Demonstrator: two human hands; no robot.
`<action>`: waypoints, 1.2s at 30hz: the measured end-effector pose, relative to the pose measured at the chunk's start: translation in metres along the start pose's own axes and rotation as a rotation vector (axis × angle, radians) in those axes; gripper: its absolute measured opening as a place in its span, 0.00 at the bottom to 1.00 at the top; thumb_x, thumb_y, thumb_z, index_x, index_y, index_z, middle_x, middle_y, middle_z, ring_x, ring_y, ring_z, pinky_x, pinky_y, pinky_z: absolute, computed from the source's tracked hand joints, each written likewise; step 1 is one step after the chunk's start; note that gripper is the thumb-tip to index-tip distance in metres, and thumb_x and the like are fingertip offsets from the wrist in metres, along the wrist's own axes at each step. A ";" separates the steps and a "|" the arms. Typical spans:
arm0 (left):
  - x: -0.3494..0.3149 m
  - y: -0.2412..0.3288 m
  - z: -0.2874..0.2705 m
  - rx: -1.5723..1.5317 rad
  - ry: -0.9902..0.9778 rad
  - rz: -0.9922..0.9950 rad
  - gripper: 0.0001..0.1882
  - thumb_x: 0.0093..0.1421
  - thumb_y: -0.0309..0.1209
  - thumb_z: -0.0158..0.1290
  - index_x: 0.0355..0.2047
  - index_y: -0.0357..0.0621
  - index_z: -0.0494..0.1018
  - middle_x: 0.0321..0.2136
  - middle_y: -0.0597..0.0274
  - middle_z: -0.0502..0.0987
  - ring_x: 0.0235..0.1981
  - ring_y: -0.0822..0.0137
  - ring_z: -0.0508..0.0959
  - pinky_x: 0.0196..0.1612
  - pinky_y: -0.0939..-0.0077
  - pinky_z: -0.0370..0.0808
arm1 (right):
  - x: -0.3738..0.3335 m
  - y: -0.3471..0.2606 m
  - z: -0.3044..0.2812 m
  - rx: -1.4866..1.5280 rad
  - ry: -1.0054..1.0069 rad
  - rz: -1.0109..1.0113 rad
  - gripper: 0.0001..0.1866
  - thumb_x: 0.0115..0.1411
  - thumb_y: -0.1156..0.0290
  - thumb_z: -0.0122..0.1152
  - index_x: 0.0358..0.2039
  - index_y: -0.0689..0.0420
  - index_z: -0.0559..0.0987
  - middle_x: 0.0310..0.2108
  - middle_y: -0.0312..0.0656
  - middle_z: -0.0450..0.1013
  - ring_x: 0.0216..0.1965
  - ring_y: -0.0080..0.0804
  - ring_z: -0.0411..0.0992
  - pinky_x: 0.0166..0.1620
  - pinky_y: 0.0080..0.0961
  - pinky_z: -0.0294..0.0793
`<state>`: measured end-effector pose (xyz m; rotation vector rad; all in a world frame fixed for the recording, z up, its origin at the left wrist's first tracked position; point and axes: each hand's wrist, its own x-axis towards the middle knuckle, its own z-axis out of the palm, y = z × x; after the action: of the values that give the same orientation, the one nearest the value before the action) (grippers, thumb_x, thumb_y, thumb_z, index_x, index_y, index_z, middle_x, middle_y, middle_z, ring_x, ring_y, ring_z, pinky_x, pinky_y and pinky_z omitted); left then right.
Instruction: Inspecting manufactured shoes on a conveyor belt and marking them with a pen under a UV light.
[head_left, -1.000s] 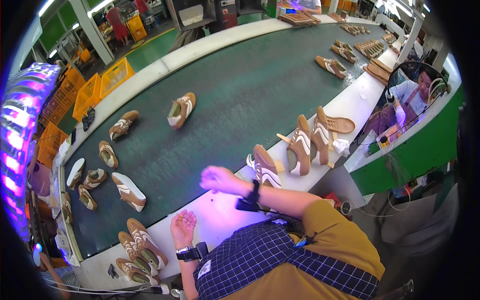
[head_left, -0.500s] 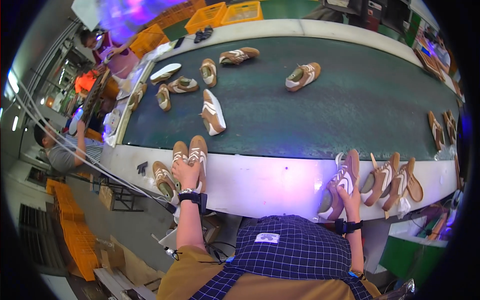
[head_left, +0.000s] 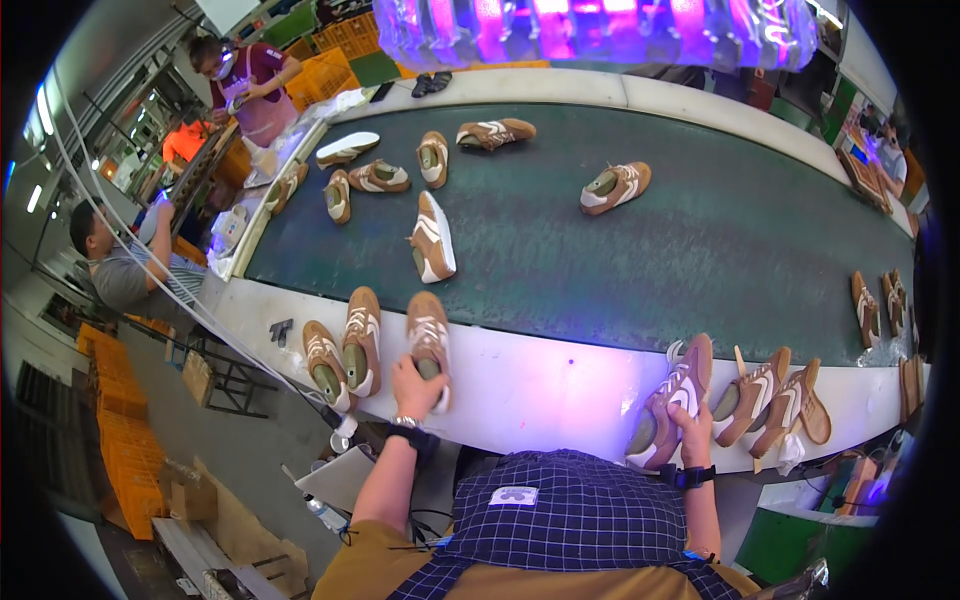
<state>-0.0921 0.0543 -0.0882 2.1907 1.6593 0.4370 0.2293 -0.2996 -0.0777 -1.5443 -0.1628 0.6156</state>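
My left hand (head_left: pixel 415 388) is closed around the heel of a brown-and-white sneaker (head_left: pixel 429 325) at the white table edge (head_left: pixel 530 385). Two more brown sneakers stand just left of it, the nearer one (head_left: pixel 362 340) apart from the held shoe and the other (head_left: pixel 323 362) at the far left of the row. On the right, my right hand (head_left: pixel 692 432) grips the side of another brown sneaker (head_left: pixel 680 395), whose toe points away from me and whose lace end stands up. Beside it are two sneakers (head_left: pixel 750 400) and a loose tan sole (head_left: pixel 817 418).
Several brown sneakers (head_left: pixel 433 240) lie scattered on the green belt (head_left: pixel 520 240). Small dark pieces (head_left: pixel 281 331) lie at the table's left. A glowing purple lamp (head_left: pixel 600 30) hangs above the far edge. Co-workers (head_left: pixel 250 85) stand at the left, with orange crates (head_left: pixel 125 430) on the floor.
My left hand has moved one sneaker rightward, away from the shoe it stood beside. My right hand remains on its sneaker. The view has shifted, showing more of the lamp.
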 end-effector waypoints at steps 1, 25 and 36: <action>-0.014 0.007 0.007 -0.053 -0.030 0.030 0.37 0.34 0.43 0.65 0.41 0.34 0.62 0.37 0.42 0.68 0.40 0.45 0.69 0.44 0.59 0.69 | -0.002 -0.004 0.003 0.017 -0.022 -0.031 0.31 0.45 0.65 0.68 0.49 0.66 0.69 0.42 0.42 0.72 0.42 0.28 0.71 0.47 0.24 0.68; -0.032 0.080 0.056 -1.342 -0.897 -0.478 0.17 0.58 0.38 0.51 0.41 0.38 0.71 0.35 0.62 0.75 0.35 0.69 0.74 0.41 0.72 0.70 | 0.057 0.010 0.131 0.389 -0.801 0.527 0.27 0.58 0.62 0.57 0.55 0.63 0.65 0.50 0.45 0.69 0.50 0.33 0.69 0.56 0.32 0.65; -0.016 0.185 -0.033 -1.739 -1.145 0.105 0.32 0.55 0.33 0.54 0.58 0.39 0.56 0.50 0.55 0.68 0.51 0.63 0.71 0.53 0.67 0.70 | 0.038 -0.073 0.105 0.680 -0.958 0.270 0.43 0.46 0.62 0.68 0.59 0.63 0.58 0.55 0.46 0.63 0.56 0.37 0.63 0.60 0.36 0.60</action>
<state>0.0466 -0.0043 0.0250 0.7418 0.1359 0.2897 0.2310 -0.1834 -0.0132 -0.5253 -0.4172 1.4282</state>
